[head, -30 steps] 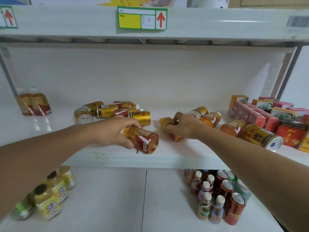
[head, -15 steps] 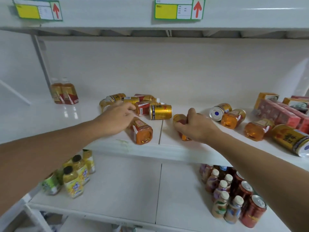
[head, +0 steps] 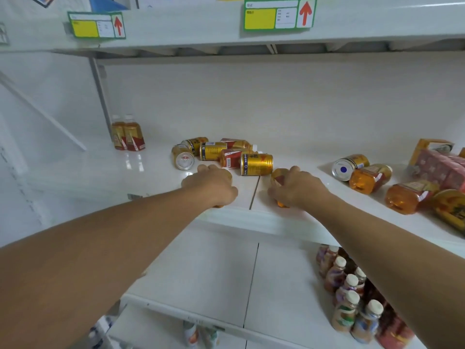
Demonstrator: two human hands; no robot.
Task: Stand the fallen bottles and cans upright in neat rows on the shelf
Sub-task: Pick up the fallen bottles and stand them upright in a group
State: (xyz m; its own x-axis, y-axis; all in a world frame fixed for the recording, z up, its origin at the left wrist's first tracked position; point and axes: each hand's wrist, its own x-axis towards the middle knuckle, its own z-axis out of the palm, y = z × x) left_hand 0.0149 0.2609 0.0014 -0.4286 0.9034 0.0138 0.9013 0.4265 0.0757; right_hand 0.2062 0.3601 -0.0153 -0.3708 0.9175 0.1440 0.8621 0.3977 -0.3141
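step: lift two fallen tea bottles | left hand wraps one, mostly hidden | right hand grips amber tea bottle | tip: rotate upright, set beside standing tea bottles

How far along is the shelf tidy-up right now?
Early. Done: only two bottles stand upright at the back left. In hand: the left hand covers a fallen bottle, mostly hidden, and the right hand grips another lying bottle at the shelf front. Left: the central pile of gold cans and the bottles and cans lying at right.
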